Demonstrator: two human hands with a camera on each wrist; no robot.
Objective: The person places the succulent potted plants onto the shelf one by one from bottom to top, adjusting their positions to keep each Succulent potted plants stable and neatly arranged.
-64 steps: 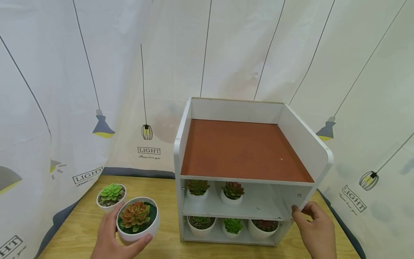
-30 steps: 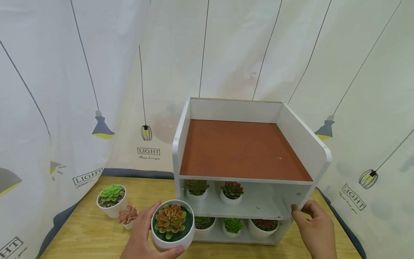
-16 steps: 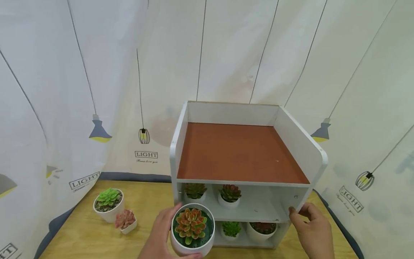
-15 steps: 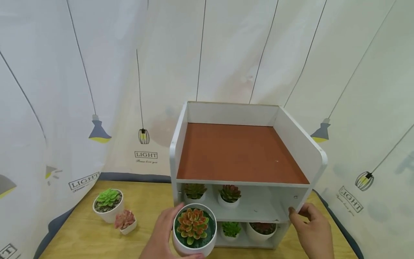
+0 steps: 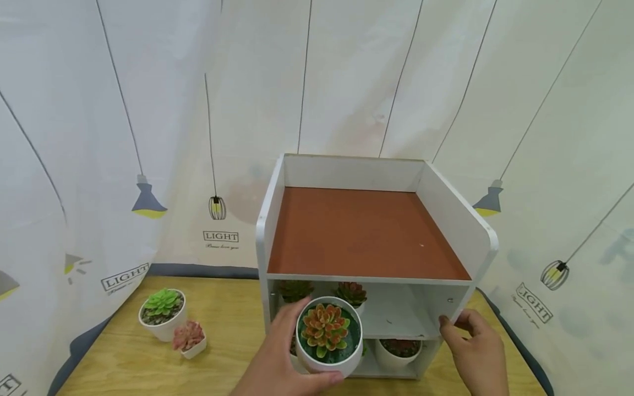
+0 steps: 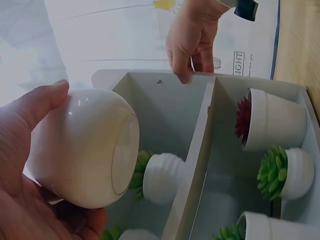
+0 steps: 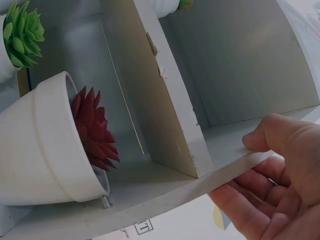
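My left hand [image 5: 282,352] grips a round white pot with an orange-green succulent [image 5: 327,330], thumb and fingers around its sides. In the head view this pot is in front of the white shelf unit [image 5: 369,278], overlapping the middle shelf's left half. The left wrist view shows the white pot's smooth side and base [image 6: 82,145]. My right hand [image 5: 473,346] pinches the front edge of the unit's right side panel, thumb inside and fingers outside. On the middle shelf, two potted succulents stand behind the held pot, one of them dark red [image 5: 351,293].
On the lower shelf stand more potted plants, including a dark red one [image 5: 398,352] at the right; the held pot hides others. A green succulent pot [image 5: 163,313] and a small pink succulent [image 5: 189,338] stand on the wooden table [image 5: 124,363] at left. The unit's top is brown [image 5: 366,236].
My left hand has carried the orange-green potted succulent from the left side of the table rightward to the front of the shelf unit. The right hand keeps its hold on the side panel.
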